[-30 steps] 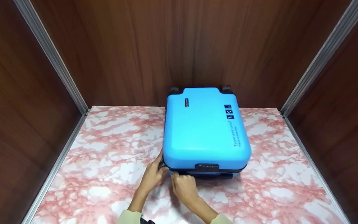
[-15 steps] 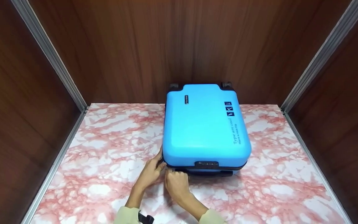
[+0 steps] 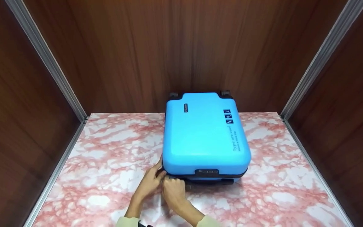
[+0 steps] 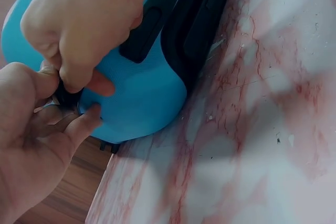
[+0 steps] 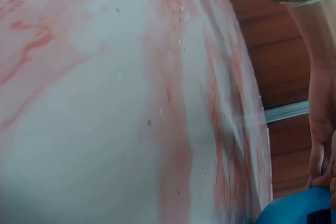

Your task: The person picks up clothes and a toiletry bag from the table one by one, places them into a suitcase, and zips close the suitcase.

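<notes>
A bright blue hard-shell suitcase (image 3: 205, 135) lies flat, its wheels toward the back wall and its black combination lock (image 3: 206, 172) facing the front. My left hand (image 3: 150, 183) holds its front left corner, thumb by the black zipper seam and fingers along the side. Right beside it, my right hand (image 3: 173, 190) has curled fingers at the same corner. In the left wrist view, my right hand (image 4: 86, 24) pinches a small black part of the zipper (image 4: 67, 97), close to the left thumb. Its exact shape is mostly covered by the fingers.
The suitcase rests on a red-and-white marbled tabletop (image 3: 112, 151). A dark wood panel (image 3: 121, 56) stands behind, and similar panels close both sides with metal strips (image 3: 47, 60) at the corners. The suitcase's black carry handle (image 3: 211, 182) is on the front face.
My right hand has slid left along the front seam to the corner, close to my left hand. The left hand stays at the corner. The head view has shifted slightly.
</notes>
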Demonstrator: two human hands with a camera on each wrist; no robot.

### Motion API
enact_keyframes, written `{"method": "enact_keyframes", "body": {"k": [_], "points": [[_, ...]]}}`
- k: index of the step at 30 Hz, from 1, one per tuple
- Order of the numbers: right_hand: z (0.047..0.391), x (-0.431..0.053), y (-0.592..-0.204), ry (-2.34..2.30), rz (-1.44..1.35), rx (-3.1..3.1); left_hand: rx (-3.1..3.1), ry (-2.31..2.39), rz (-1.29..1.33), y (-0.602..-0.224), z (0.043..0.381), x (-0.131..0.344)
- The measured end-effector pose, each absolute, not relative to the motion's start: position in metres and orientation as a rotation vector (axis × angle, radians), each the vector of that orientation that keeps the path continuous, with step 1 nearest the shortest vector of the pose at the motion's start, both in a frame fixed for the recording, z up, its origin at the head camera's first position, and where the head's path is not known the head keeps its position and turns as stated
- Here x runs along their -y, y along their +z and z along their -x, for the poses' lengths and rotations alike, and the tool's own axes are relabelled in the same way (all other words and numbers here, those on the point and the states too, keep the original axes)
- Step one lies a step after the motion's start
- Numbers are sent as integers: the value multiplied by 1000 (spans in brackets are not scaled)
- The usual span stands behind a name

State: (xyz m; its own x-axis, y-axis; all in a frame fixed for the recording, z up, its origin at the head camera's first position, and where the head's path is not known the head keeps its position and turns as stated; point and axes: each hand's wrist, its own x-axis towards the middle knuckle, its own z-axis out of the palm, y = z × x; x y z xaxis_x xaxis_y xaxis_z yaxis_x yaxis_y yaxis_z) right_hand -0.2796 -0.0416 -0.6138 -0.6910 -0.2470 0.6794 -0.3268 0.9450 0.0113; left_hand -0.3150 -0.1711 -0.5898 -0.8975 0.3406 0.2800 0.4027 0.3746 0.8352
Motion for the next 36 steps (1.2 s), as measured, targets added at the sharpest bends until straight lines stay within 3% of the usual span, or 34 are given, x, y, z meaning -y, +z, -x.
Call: {"method": "enact_keyframes", "body": {"k": [5, 14, 19, 24, 30, 36], "points": [[274, 27, -606, 271, -515, 2488, 2503, -1702, 717, -592, 313, 171], [250, -60, -555, 731, -675, 2161, 2470, -1906, 549, -585, 316, 163], [268, -127, -526, 771, -394, 1933, 2426, -1986, 482, -574, 326, 157], [286, -174, -519, 1041, 20, 2152, 2306, -2142, 526, -561, 334, 147], [290, -189, -524, 1547, 258, 2391, 2257, -2196, 584, -555, 336, 137], [293, -190, -523, 1613, 281, 2346, 2310, -2151, 543, -555, 328, 133]]}}
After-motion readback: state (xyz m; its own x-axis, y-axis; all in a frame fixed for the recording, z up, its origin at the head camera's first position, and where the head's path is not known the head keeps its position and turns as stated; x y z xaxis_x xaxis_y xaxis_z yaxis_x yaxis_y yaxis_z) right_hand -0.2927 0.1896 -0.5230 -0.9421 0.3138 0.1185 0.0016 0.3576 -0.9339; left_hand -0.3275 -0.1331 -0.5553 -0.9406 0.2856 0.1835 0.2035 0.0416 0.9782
